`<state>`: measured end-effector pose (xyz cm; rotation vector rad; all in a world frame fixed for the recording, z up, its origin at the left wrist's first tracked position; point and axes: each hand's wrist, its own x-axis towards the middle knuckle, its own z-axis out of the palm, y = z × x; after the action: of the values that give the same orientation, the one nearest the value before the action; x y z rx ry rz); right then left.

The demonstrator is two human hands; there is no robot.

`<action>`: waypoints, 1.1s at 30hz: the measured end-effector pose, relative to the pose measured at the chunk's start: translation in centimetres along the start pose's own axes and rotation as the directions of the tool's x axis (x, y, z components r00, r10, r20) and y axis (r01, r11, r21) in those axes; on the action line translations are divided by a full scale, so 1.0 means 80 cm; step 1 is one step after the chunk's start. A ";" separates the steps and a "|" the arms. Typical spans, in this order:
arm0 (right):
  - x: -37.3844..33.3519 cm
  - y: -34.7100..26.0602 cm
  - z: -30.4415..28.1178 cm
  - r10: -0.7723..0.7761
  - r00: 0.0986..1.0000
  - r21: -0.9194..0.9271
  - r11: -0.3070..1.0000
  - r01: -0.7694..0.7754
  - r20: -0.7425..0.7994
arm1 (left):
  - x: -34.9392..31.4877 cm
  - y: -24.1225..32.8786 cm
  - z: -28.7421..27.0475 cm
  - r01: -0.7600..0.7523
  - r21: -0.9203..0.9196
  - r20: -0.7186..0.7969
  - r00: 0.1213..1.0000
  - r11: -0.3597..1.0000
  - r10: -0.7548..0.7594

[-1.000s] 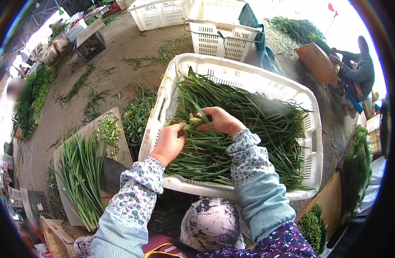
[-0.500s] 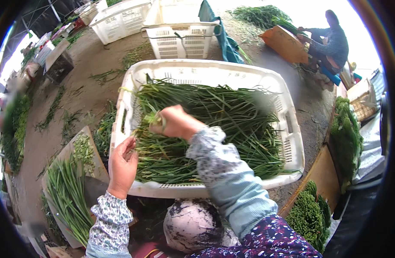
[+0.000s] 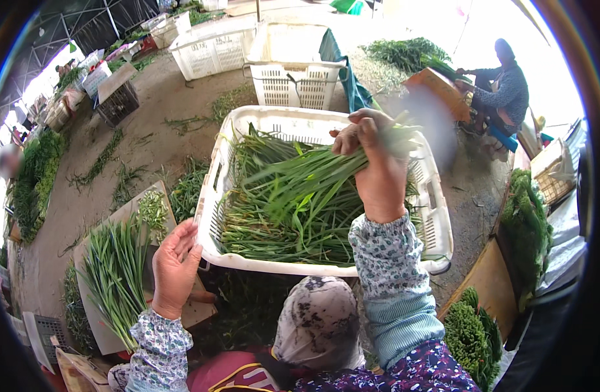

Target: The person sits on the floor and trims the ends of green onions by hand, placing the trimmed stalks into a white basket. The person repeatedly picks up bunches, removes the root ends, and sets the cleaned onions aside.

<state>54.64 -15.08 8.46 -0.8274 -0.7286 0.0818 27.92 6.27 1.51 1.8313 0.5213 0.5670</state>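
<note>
A white plastic crate (image 3: 300,263) stands in front of me with long green chives (image 3: 274,238) lying in it. My right hand (image 3: 382,163) is closed around a bunch of chives (image 3: 313,173), lifted over the crate's right half. Its pale ends are blurred beyond my fist, and the leaves trail to the left, over the others. My left hand (image 3: 176,264) is open, fingers loosely bent, by the crate's near left corner. Whether its fingertips touch the rim I cannot tell.
Trimmed chives (image 3: 117,277) lie on a board (image 3: 100,326) at left. Two white crates (image 3: 215,52) stand behind. At far right a person (image 3: 502,88) sits by a brown board (image 3: 437,91). Green bundles (image 3: 470,333) lie near right.
My right hand has moved from the crate's left side to its right, drawing the bunch of chives up and across. My left hand has shifted slightly down and left. The view has shifted a little.
</note>
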 end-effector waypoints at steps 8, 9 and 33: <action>-0.074 -0.065 0.110 0.138 0.990 0.271 0.954 -0.132 -0.004 | -0.039 0.139 0.022 -0.600 0.443 0.373 0.799 0.666 0.472; -0.090 -0.064 0.123 0.209 0.978 0.271 0.942 -0.196 -0.021 | -0.052 0.133 0.028 -0.580 0.429 0.377 0.812 0.693 0.446; -0.258 0.036 0.081 0.747 0.638 0.489 0.634 -0.598 -0.188 | -0.225 0.020 -0.077 0.849 -0.373 0.719 0.520 0.374 -0.462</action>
<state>35.60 -15.91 -2.18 -0.6679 0.0279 0.7311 10.10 -0.49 2.49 0.7823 0.5513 -0.3271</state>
